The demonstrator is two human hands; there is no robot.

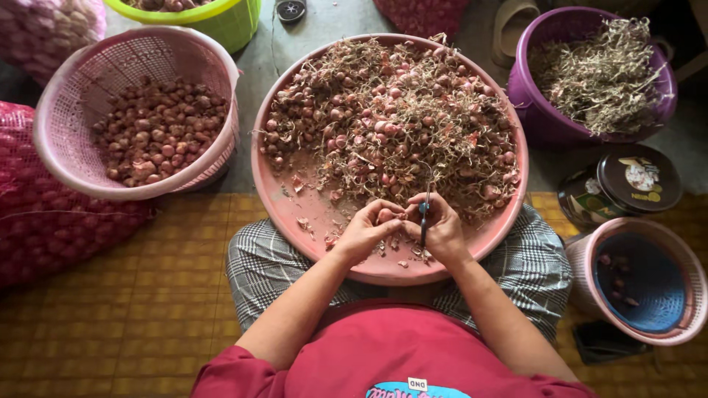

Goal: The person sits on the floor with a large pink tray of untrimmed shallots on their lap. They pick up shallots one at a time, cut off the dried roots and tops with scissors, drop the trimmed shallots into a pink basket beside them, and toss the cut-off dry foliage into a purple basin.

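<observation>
Our left hand (366, 231) pinches a shallot (386, 216); our right hand (441, 226) grips a small knife (425, 214) beside it, low centre of the frame. Both rest over the pink tray (295, 203) of untrimmed shallots. A pink basket (66, 88) sits upper left.

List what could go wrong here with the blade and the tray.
1. The small blue-handled knife in the right hand works right beside the left hand, which pinches a small reddish shallot; a slip could nick a finger.
2. The wide round pink tray rests on the lap, heaped with shallots; a knee shift might tip it.
</observation>
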